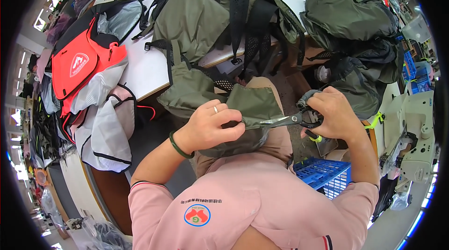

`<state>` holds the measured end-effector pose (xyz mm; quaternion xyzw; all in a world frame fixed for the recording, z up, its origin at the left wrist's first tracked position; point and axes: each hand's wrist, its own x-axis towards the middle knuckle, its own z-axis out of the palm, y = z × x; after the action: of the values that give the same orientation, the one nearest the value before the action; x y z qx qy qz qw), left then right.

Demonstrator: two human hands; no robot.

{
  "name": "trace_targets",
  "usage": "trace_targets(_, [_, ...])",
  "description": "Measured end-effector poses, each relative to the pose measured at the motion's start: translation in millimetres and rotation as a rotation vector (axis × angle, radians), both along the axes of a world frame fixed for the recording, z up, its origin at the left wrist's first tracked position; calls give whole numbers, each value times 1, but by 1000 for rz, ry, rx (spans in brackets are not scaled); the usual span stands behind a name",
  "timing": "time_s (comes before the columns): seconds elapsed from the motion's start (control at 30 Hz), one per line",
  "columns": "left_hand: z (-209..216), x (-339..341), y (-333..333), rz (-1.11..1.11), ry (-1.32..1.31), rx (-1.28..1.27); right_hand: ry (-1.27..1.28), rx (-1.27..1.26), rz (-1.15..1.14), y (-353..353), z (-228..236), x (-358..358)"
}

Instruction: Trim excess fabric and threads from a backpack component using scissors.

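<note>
Left hand (214,124) pinches the edge of an olive green bag (257,104) draped from a white table (147,77) to the person's lap; right hand (334,112) grips scissors (294,119), blades at that edge.

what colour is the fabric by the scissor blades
The fabric is dark olive green, seen best in the head view.

At left we see a red-and-grey fabric bag (86,73); at right, a blue lattice basket (337,182) and white sewing machine (419,144).
</note>
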<state>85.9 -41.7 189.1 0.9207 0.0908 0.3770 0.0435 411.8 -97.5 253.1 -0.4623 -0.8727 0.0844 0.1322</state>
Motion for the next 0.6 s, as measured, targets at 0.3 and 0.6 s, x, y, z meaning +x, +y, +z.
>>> trace_targets(0.3, [3,3,-4,-19,17,4,-44,32,21,-1,5,3])
trace_targets(0.6, [1,2,5,-6,30,-37,-77,48,12,7,-4,3])
